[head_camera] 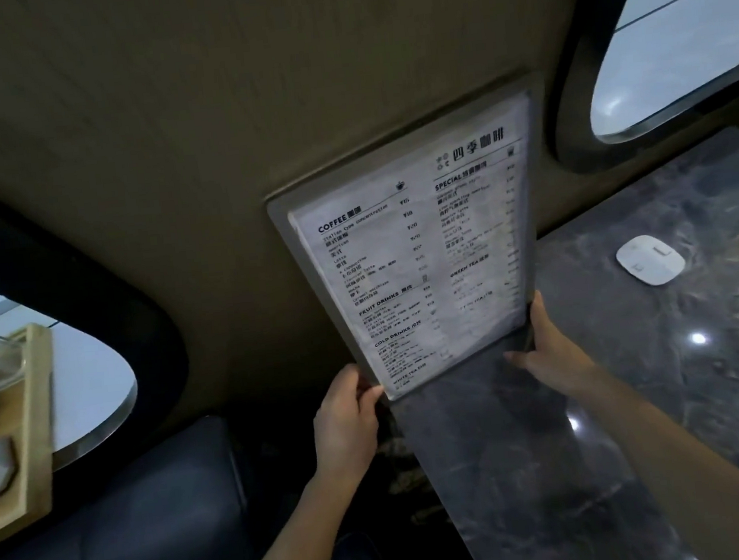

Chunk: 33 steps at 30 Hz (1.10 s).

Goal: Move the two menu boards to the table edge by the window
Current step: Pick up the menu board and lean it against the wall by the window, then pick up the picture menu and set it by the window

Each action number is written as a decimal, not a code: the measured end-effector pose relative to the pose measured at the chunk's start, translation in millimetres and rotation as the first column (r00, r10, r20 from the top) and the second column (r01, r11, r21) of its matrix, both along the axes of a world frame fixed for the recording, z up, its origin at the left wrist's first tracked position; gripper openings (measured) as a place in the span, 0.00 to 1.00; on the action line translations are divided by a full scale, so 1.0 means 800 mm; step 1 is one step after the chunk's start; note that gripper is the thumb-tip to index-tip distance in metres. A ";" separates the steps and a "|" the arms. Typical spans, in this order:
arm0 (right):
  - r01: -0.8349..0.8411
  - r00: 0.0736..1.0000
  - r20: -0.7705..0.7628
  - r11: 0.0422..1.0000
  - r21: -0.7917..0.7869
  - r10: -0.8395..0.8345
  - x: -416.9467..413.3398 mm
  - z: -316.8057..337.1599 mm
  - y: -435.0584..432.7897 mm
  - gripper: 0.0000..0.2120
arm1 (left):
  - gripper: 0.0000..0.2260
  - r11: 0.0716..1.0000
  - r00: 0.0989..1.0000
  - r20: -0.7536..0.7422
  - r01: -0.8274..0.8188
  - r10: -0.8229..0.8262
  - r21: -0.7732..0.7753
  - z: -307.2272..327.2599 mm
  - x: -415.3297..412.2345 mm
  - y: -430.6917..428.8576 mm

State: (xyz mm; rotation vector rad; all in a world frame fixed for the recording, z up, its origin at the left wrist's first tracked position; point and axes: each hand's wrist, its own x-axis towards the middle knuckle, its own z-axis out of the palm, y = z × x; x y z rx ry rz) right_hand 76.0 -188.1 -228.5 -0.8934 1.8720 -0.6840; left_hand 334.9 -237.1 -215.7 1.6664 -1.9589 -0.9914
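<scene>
A menu board [414, 248] with a white printed sheet in a grey frame stands tilted against the beige wall, its lower end on the corner of the dark marble table [640, 389]. My left hand [349, 417] grips its lower left corner. My right hand [541, 349] holds its lower right corner, thumb along the edge. Whether a second board lies behind the first I cannot tell. A window [673, 33] opens at the upper right, above the table's far edge.
A small white oval device [650, 259] lies on the table near the window. A dark blue seat [134, 528] is at the lower left. Further left, a wooden tray [29, 425] with items sits before another window [89, 388].
</scene>
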 end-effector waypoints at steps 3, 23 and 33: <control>0.011 1.000 -0.006 0.999 -0.031 -0.011 0.000 0.001 -0.005 0.48 | 0.02 1.000 1.000 0.004 0.008 -0.008 -0.014 -0.003 -0.001 0.001; 0.043 0.937 -0.346 0.999 -0.005 -0.042 0.002 0.015 0.050 0.27 | 0.19 0.946 0.956 0.112 -0.286 0.271 0.151 0.023 0.004 0.005; 0.162 0.799 -0.580 0.986 -0.044 -0.157 -0.020 0.031 0.221 0.30 | 0.20 0.931 0.944 0.103 0.327 -0.314 -0.161 0.045 -0.077 0.094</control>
